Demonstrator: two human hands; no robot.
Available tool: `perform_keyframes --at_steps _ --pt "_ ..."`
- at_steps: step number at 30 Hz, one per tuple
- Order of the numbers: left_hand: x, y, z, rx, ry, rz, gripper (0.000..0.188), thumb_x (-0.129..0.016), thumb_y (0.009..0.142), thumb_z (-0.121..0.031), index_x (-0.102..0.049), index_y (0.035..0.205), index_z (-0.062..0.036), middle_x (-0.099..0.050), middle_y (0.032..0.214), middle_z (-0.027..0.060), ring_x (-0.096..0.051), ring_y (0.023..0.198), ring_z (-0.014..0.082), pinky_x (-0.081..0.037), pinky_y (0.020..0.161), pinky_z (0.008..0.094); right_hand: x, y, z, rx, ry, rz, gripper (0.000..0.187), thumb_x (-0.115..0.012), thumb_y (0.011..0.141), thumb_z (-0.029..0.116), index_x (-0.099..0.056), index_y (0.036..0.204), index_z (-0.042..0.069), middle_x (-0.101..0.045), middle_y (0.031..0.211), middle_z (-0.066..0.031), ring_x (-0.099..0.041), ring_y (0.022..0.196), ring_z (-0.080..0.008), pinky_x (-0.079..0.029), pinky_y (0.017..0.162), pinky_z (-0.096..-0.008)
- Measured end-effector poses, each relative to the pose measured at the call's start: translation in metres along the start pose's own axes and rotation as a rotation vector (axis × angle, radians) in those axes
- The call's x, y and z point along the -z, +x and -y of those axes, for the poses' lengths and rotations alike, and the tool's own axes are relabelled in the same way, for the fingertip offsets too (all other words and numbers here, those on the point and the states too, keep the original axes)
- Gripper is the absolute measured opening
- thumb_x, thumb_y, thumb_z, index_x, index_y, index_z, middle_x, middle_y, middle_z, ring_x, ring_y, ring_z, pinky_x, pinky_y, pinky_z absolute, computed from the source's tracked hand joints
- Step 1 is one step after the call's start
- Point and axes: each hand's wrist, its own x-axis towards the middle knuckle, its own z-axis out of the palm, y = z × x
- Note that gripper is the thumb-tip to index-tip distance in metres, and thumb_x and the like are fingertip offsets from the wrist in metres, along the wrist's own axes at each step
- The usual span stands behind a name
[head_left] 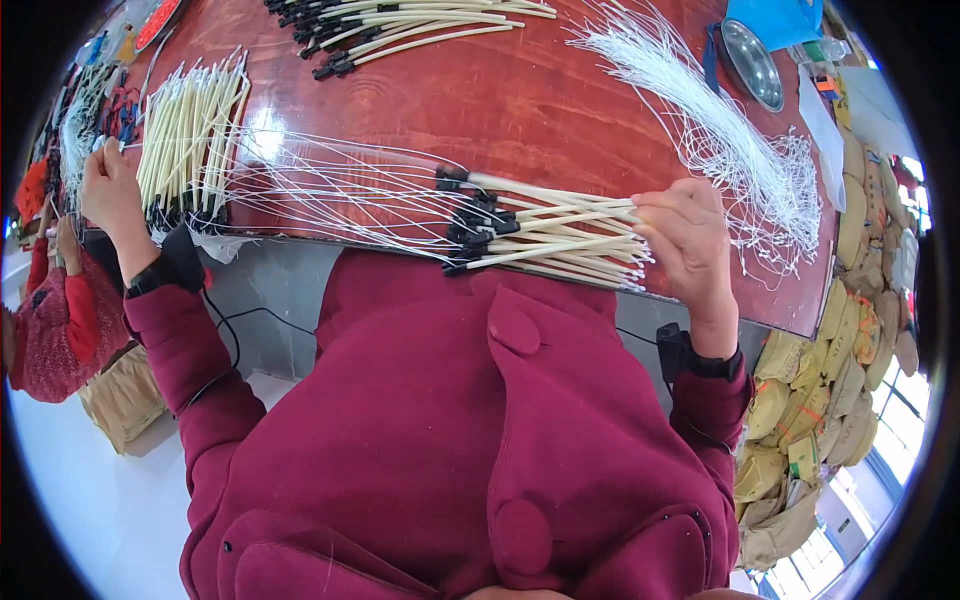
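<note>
Right fingers (pixel 668 207) pinch a stick (pixel 555 192) at the wearer's two o'clock, by the pile (pixel 570 240) on the worktop (pixel 560 115) at one; left fingers (pixel 112 162) bunch together at ten, any hold impossible to tell.

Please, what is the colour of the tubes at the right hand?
The tubes at the right hand are pale cream, best seen in the head view.

- The worktop (pixel 450 110) is showing reddish brown with darker wood grain.
- Sticks (pixel 560 238) on the worktop are showing cream with black ends (pixel 480 218).
- Strings (pixel 745 160) on it are gleaming white.
- The coat (pixel 420 400) before the worktop is showing plum.
</note>
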Motion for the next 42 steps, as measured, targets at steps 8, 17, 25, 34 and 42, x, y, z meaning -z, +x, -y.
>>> perform_keyframes --at_steps 8,17,25,34,42 --pt "0.006 -0.028 -0.037 -0.277 0.077 0.133 0.035 -0.065 0.099 -0.040 -0.074 0.112 -0.0090 -0.074 0.105 0.0143 -0.071 0.096 0.0302 -0.053 0.084 0.0402 -0.010 0.002 -0.006 -0.022 0.041 0.051 0.032 -0.076 0.081 0.018 -0.075 0.111 0.007 -0.072 0.117 -0.0043 -0.058 0.105 -0.0278 -0.043 0.094 -0.0408" --pt "0.032 -0.162 -0.286 -0.843 -0.871 0.792 0.036 -0.071 0.092 -0.024 -0.068 0.120 -0.0025 -0.067 0.120 0.0174 -0.062 0.117 0.0358 -0.050 0.098 0.0414 -0.036 0.006 -0.010 0.024 0.009 0.000 0.040 -0.074 0.083 0.029 -0.073 0.115 0.006 -0.070 0.124 -0.0063 -0.058 0.109 -0.0279 -0.041 0.097 -0.0416" --pt "0.034 -0.203 -0.320 -1.163 -0.798 0.953 0.051 -0.069 0.093 -0.035 -0.063 0.131 -0.0023 -0.056 0.141 0.0203 -0.054 0.130 0.0380 -0.041 0.111 0.0443 -0.029 -0.015 -0.023 -0.111 0.049 0.084 0.035 -0.071 0.088 0.026 -0.072 0.116 0.005 -0.070 0.123 -0.0085 -0.059 0.109 -0.0296 -0.042 0.099 -0.0421" --pt "0.022 -0.175 -0.353 -1.221 -0.751 1.018 0.041 -0.068 0.093 -0.036 -0.066 0.115 -0.0026 -0.065 0.114 0.0146 -0.064 0.106 0.0346 -0.050 0.094 0.0457 -0.029 0.026 -0.053 -0.252 -0.192 -0.208 0.036 -0.071 0.091 0.024 -0.070 0.117 0.000 -0.066 0.129 -0.0142 -0.059 0.112 -0.0335 -0.045 0.099 -0.0442" --pt "-0.032 -0.178 -0.444 -1.233 -0.787 0.823 0.027 -0.069 0.091 -0.021 -0.062 0.110 -0.0024 -0.064 0.104 0.0149 -0.066 0.099 0.0346 -0.055 0.082 0.0458 -0.035 0.014 -0.056 -0.296 -0.164 -0.100 0.033 -0.070 0.093 0.022 -0.070 0.116 -0.001 -0.065 0.130 -0.0166 -0.058 0.115 -0.0364 -0.046 0.100 -0.0449"
